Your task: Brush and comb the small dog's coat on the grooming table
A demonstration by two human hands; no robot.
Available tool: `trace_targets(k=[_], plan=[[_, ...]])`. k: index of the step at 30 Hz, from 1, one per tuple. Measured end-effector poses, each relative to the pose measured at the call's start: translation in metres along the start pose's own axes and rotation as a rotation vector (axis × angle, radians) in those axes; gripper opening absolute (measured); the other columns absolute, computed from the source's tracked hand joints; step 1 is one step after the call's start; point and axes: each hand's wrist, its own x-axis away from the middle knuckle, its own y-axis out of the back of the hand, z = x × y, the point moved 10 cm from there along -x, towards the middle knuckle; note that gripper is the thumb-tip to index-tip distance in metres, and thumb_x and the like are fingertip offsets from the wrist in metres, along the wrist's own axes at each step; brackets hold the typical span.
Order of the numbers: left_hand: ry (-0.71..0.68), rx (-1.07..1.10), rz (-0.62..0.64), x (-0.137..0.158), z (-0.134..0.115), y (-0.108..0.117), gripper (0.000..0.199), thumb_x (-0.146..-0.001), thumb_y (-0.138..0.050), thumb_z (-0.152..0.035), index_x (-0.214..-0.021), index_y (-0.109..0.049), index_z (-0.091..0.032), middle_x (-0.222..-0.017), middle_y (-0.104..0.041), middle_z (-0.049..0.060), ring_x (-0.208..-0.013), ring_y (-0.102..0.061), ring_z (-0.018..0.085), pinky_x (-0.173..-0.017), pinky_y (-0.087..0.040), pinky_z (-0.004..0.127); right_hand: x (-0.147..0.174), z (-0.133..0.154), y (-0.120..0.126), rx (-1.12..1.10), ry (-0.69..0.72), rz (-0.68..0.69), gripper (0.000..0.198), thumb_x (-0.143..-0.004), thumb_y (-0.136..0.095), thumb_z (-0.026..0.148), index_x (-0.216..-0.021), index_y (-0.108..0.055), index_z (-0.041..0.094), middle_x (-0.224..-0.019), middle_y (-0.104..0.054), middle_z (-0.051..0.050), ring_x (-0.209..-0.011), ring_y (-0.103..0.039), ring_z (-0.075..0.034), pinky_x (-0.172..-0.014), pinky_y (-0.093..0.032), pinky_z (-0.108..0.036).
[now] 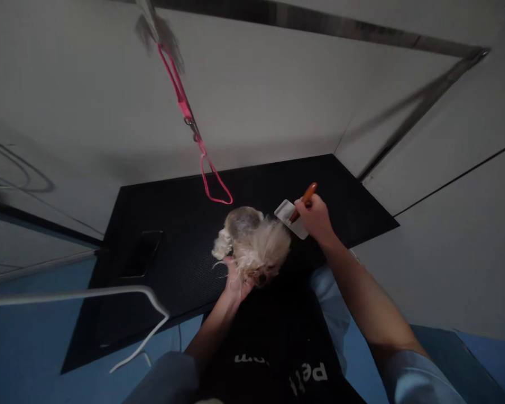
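Just below centre, the left hand [238,279] clasps the probably soft, wriggly dog [263,244], best held under its chin, while the right hand [315,217] grips a brush [295,225].

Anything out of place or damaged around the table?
The pink looped cord hangs near the small, cream, fluffy dog rather than around it, so it looks unused. A dark, flat, phone-like device lies on the black textured table, seemingly stray. I see no spill or damage, though it's dim.
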Motion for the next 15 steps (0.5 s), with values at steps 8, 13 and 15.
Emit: trace_targets(k=[8, 13, 15], plan=[[-0.049, -0.006, -0.072, -0.004, -0.002, 0.009, 0.026, -0.090, -0.052, -0.037, -0.099, -0.062, -0.015, -0.067, -0.070, 0.004, -0.055, -0.067, 0.016, -0.049, -0.055, 0.023, 0.013, 0.011, -0.031, 0.063, 0.055, 0.179, 0.014, -0.076, -0.058, 0.032, -0.076, -0.056, 0.018, -0.070, -0.059, 0.000, -0.064, -0.054, -0.014, -0.063, -0.042, -0.025], [-0.052, -0.089, -0.113, 0.002, -0.005, 0.007, 0.007, -0.083, -0.059, -0.016, -0.089, -0.060, -0.013, -0.061, -0.068, 0.002, -0.048, -0.065, 0.015, -0.040, -0.050, 0.019, 0.022, 0.018, -0.051, 0.062, 0.070, 0.374, 0.014, -0.074, -0.058, 0.031, -0.077, -0.057, 0.018, -0.070, -0.059, 0.001, -0.063, -0.054, -0.013, -0.061, -0.040, -0.025], [-0.045, -0.084, -0.112, 0.005, -0.005, 0.003, 0.006, -0.084, -0.058, -0.015, -0.089, -0.060, -0.013, -0.058, -0.067, 0.002, -0.045, -0.063, 0.014, -0.036, -0.047, 0.017, 0.019, 0.020, -0.043, 0.110, 0.068, 0.288, 0.015, -0.077, -0.057, 0.033, -0.078, -0.056, 0.018, -0.070, -0.059, 0.001, -0.064, -0.054, -0.014, -0.062, -0.040, -0.025]])
